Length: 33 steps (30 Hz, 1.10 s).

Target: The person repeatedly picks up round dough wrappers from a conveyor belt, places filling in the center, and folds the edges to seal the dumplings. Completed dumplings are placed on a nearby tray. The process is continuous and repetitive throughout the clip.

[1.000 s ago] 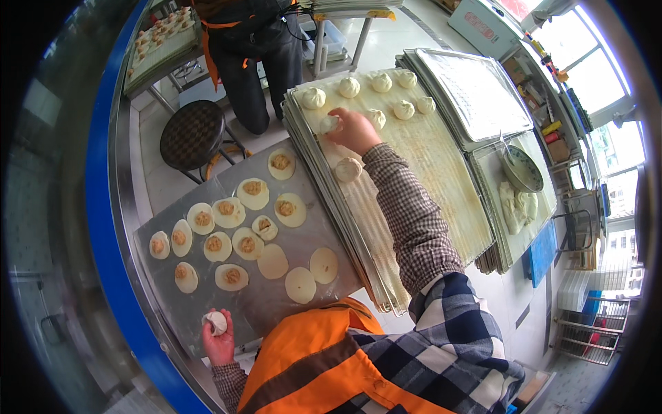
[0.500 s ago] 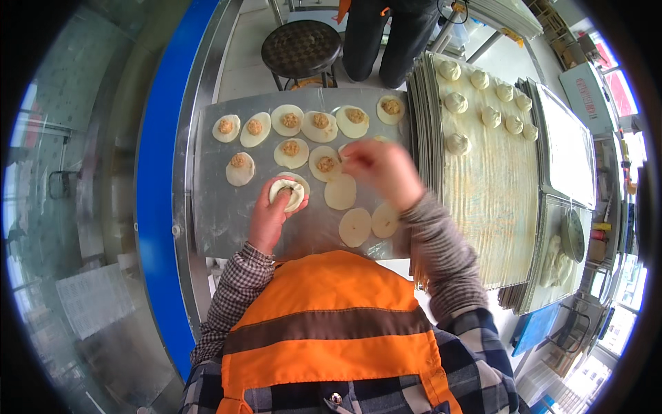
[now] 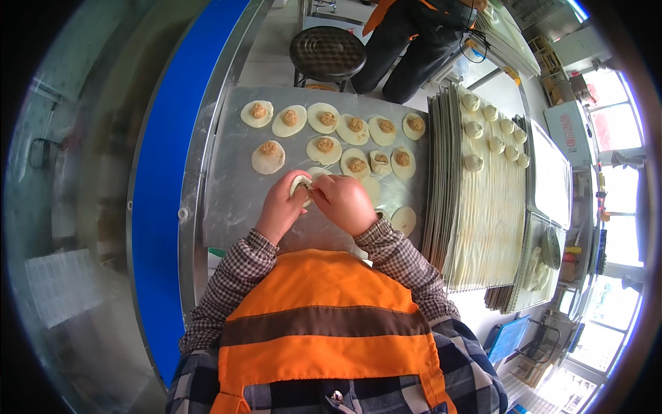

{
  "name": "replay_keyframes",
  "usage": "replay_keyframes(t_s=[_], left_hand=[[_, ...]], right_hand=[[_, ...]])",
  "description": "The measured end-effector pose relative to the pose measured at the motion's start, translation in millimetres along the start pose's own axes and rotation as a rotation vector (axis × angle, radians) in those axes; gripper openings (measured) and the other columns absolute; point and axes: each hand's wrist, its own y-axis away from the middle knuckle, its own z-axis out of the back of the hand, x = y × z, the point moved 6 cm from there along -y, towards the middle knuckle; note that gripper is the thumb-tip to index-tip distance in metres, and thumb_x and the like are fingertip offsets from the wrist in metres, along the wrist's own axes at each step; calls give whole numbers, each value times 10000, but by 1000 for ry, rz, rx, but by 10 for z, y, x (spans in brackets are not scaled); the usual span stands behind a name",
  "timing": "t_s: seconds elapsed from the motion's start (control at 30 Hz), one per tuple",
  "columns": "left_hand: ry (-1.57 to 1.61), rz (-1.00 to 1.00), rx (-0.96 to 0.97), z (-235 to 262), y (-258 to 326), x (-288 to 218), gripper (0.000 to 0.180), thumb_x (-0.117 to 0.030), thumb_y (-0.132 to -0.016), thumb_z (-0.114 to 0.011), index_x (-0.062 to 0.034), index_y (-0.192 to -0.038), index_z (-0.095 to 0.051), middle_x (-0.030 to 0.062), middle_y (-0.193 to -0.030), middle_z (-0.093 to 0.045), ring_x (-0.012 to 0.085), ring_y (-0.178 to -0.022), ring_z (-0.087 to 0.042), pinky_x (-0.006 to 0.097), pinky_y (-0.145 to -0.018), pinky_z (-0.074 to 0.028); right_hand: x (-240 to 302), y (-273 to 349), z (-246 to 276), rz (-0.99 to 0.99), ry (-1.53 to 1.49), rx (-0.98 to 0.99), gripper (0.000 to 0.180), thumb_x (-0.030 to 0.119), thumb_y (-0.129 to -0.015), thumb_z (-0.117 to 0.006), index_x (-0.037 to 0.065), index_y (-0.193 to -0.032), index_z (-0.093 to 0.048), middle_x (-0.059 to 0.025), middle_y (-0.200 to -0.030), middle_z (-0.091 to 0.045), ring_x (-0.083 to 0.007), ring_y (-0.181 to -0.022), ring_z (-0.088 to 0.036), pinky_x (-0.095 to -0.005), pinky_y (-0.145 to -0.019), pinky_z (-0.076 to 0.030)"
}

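Over the near part of the metal table, my left hand cups a dough wrapper that is gathered up around its rim. My right hand is closed, fingertips pinching the wrapper's edge; what lies inside it is mostly hidden by the fingers. Beyond both hands, several flat dough rounds topped with filling lie in loose rows. One filled piece has its sides partly turned up. Nearer the right hand are plain dough rounds, some partly covered by that hand.
A stack of trays stands right of the metal table, with several pleated buns on top. A blue-edged surface runs along the left. Past the table are a round stool and a standing person. A bowl sits far right.
My right hand has come left from over the filled rounds to the wrapper in my left hand and now pinches its edge. The view has shifted, and the person opposite has changed stance.
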Motion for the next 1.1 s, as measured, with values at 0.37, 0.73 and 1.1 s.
replay_keyframes(t_s=[0.37,0.73,1.1], left_hand=[[301,-16,212,292,-22,-1,325,-280,-968,-482,-38,-1169,-565,24,-998,-627,117,-864,-593,266,-727,-490],[261,62,34,314,-60,210,619,-577,-982,-258,-45,-1007,-573,17,-786,-594,78,-617,-528,225,-506,-401],[297,76,113,208,28,71,659,-619,-955,-296,-33,-1103,-558,8,-822,-601,60,-623,-537,199,-458,-393]], right_hand=[[-88,52,-278,-464,-624,31,163,105,-784,-673,22,-912,-617,-154,-783,-646,-321,-662,-619,-367,-598,-504],[-23,4,-220,-315,-535,-63,149,44,-769,-689,9,-903,-634,-85,-710,-605,-200,-641,-590,-302,-582,-481],[-117,151,-351,-382,-556,-34,163,55,-823,-684,-13,-962,-633,-22,-774,-626,-89,-674,-583,-248,-597,-487]])
